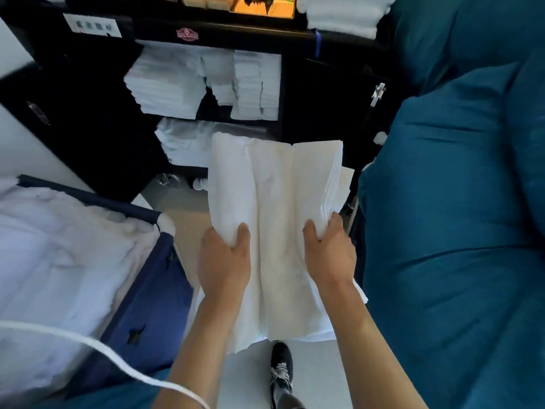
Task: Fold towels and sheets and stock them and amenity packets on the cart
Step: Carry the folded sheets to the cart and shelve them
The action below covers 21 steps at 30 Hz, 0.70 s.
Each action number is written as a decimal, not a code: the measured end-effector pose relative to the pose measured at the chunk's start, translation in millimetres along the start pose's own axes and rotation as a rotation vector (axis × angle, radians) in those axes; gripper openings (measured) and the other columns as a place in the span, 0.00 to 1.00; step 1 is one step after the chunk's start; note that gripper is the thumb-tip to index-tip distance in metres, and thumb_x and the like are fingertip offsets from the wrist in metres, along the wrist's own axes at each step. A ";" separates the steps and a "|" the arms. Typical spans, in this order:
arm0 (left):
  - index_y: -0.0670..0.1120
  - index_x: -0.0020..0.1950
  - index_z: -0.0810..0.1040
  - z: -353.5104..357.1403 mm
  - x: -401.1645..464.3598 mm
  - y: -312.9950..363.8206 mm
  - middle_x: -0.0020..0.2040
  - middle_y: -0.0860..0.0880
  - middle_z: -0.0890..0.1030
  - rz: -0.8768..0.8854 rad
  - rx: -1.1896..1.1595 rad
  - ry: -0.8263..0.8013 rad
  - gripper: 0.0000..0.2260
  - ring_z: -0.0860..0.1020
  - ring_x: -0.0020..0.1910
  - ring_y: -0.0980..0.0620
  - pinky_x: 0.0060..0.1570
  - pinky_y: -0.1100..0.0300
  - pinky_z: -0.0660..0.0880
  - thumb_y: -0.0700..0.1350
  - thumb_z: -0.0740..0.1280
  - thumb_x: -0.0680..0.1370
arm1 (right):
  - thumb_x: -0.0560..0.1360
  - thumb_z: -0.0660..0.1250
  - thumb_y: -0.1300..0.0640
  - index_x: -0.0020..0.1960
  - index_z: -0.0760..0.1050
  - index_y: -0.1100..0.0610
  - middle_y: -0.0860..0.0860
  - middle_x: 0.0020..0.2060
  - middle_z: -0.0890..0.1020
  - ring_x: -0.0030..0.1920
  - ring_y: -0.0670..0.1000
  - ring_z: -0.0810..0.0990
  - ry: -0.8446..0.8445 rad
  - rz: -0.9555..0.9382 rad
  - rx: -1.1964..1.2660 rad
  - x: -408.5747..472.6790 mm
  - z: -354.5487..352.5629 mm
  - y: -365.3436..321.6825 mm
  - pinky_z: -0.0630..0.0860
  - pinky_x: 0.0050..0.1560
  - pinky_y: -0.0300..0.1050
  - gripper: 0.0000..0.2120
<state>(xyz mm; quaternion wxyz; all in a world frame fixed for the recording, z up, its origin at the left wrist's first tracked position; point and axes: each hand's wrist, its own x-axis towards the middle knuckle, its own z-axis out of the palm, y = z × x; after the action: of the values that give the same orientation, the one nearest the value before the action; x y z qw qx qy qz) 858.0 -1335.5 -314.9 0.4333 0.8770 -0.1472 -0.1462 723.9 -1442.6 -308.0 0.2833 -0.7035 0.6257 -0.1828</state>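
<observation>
A folded white sheet (277,202) is held flat in front of me, its far edge level with the cart's lower shelf. My left hand (224,258) grips its near left side, thumb on top. My right hand (328,249) grips the near right side the same way. The black cart (295,39) stands ahead with its doors open. Stacks of folded white towels (165,87) fill its upper shelf, and more folded white linen (182,143) lies on the shelf below. Small amenity packets (259,4) sit in trays on top.
A blue laundry bin (153,290) full of loose white linen (59,261) stands at my left. Large teal fabric bags (457,231) crowd the right side. A folded white towel pile (342,16) rests on the cart top. My dark shoe (281,367) is on the pale floor.
</observation>
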 end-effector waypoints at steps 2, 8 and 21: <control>0.46 0.57 0.74 15.3 11.2 12.0 0.49 0.50 0.81 -0.003 -0.009 -0.012 0.22 0.81 0.45 0.46 0.47 0.46 0.81 0.65 0.64 0.78 | 0.82 0.58 0.40 0.74 0.65 0.58 0.55 0.59 0.83 0.54 0.60 0.83 -0.006 0.011 0.010 22.1 -1.3 1.5 0.80 0.56 0.58 0.28; 0.49 0.53 0.76 64.0 48.5 46.6 0.46 0.53 0.82 -0.025 -0.031 -0.004 0.23 0.82 0.42 0.52 0.43 0.52 0.80 0.68 0.62 0.74 | 0.82 0.59 0.40 0.78 0.62 0.57 0.55 0.62 0.81 0.54 0.57 0.82 -0.044 0.040 0.064 96.8 3.3 3.5 0.75 0.50 0.45 0.31; 0.50 0.50 0.74 70.6 145.8 74.1 0.45 0.52 0.81 -0.051 -0.054 0.071 0.19 0.81 0.41 0.52 0.39 0.52 0.79 0.66 0.65 0.77 | 0.82 0.58 0.40 0.76 0.65 0.57 0.54 0.65 0.81 0.62 0.57 0.80 -0.086 -0.098 0.080 182.7 41.3 -68.6 0.76 0.64 0.53 0.29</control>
<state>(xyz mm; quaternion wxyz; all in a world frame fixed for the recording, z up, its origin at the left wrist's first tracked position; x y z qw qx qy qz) 954.4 -1485.3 -315.2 0.4582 0.8730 -0.1055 -0.1297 829.9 -1611.5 -314.6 0.3287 -0.7285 0.5699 -0.1908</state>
